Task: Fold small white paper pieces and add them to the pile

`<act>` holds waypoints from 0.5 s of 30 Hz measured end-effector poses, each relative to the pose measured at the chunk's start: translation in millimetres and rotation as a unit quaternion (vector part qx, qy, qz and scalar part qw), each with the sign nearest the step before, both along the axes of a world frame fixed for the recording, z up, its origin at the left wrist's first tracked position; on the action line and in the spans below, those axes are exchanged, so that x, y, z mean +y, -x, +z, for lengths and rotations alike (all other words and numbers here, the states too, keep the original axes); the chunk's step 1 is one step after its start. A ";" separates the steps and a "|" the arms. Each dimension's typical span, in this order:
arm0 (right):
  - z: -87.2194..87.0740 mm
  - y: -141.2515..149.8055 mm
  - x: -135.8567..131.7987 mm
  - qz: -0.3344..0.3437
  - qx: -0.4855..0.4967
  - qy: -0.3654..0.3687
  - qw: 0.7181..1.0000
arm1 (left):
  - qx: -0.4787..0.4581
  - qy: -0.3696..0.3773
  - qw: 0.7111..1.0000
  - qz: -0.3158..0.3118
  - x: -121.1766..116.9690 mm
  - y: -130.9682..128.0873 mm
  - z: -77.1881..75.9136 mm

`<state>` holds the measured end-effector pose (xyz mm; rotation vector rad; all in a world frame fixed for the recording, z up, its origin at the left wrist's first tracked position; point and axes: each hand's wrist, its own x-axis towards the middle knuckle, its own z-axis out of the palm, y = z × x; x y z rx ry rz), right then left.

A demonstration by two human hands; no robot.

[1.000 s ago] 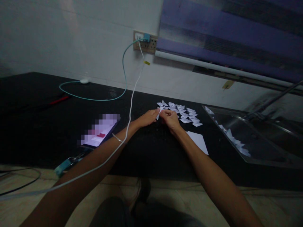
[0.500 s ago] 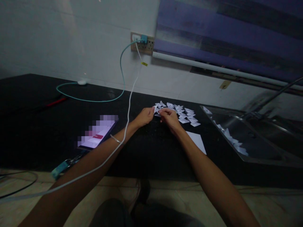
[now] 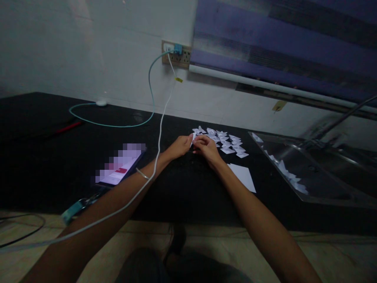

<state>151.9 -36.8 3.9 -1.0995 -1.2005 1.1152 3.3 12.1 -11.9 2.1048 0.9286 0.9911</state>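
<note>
My left hand (image 3: 179, 146) and my right hand (image 3: 206, 147) meet over the black counter (image 3: 47, 157), fingers curled and pinching one small white paper piece (image 3: 193, 138) between them. Just beyond the hands lies a heap of several small folded white paper pieces (image 3: 225, 140). A flat white sheet of paper (image 3: 243, 176) rests on the counter beside my right forearm. A thin bracelet circles my left wrist.
A lit phone (image 3: 119, 168) lies left of my left arm. A white cable (image 3: 160, 129) runs from the wall socket (image 3: 176, 53) across my left arm; a teal cable (image 3: 118, 124) loops on the counter. A steel sink (image 3: 306, 173) at right holds paper scraps.
My hands have drawn closer together on the small paper piece. The view has shifted slightly; nothing else on the counter moved.
</note>
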 end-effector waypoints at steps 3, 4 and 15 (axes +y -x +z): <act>0.3 1.8 -0.8 0.000 -0.002 0.010 1.000 | -0.024 0.062 0.997 -0.043 -2.2 1.2 0.5; 0.5 1.6 -0.7 -0.002 0.000 0.014 1.000 | -0.030 0.078 0.995 -0.057 -3.2 1.5 0.8; -3.8 -6.8 4.4 -0.048 -0.132 -0.112 0.984 | -0.004 0.106 0.991 -0.076 -5.7 2.5 1.6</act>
